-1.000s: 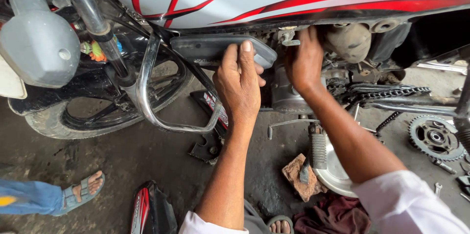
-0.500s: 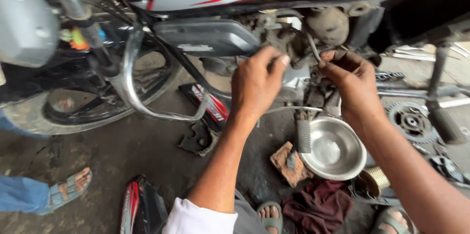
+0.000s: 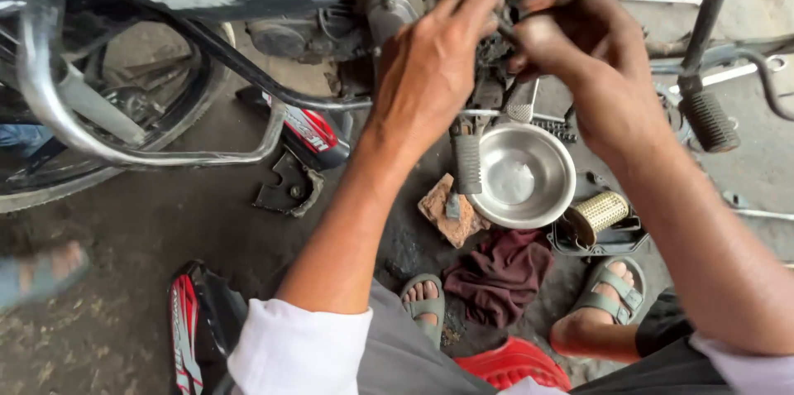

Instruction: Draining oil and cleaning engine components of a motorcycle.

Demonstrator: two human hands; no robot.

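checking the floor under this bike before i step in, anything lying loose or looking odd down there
Yes. A red and black body panel lies loose on the stained floor, and a broken brick piece sits by the steel bowl. A dark red rag is crumpled near the sandalled foot.

My left hand (image 3: 430, 72) sits at upper centre of the frame, back toward me, fingers curled, forefinger and thumb pinched together. My right hand (image 3: 583, 56) is just beside it at upper right, fingers bent inward, fingertips nearly meeting the left's.
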